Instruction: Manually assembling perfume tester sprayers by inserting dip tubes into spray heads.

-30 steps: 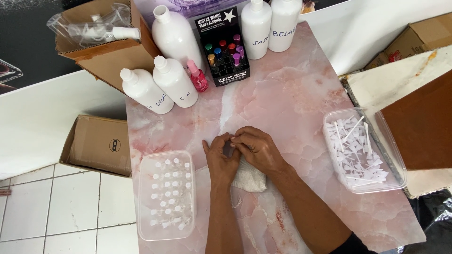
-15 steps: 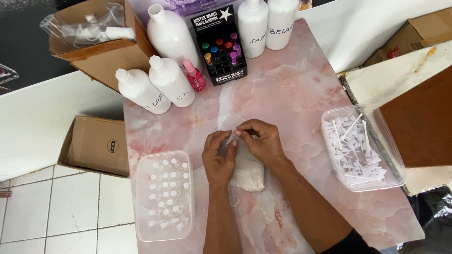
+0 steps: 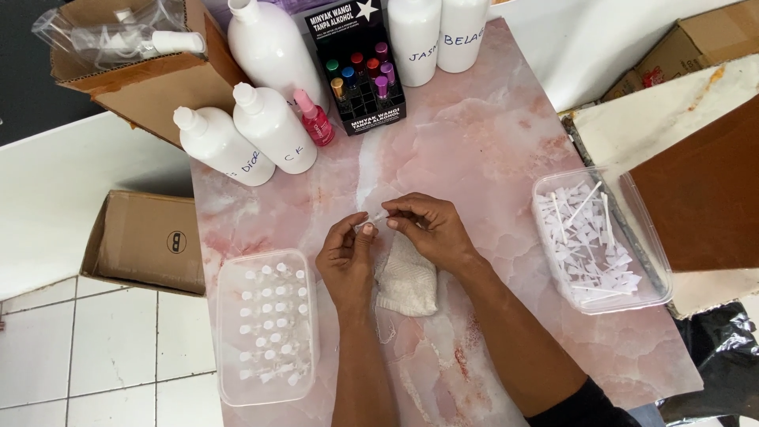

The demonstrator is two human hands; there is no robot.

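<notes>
My left hand [image 3: 345,259] pinches a tiny clear vial [image 3: 366,228] at its fingertips. My right hand [image 3: 427,229] holds a thin white plastic stick [image 3: 378,216] whose end meets the vial. Both hands hover over the pink marble table [image 3: 490,150], just above a folded white cloth [image 3: 406,277] that lies under my right wrist. A clear tub [image 3: 266,323] with several small clear vials stands to the left of my left hand. Another clear tub [image 3: 594,237] full of white plastic sticks stands to the right.
Large white bottles [image 3: 273,130] and a small pink bottle [image 3: 314,119] stand at the table's far side beside a black display box [image 3: 360,63] of coloured small bottles. Open cardboard boxes [image 3: 150,237] sit left of the table, one on the tiled floor.
My hands have lifted slightly off the cloth and moved apart a little, bringing the stick and vial together at the fingertips. The camera view shifted slightly.
</notes>
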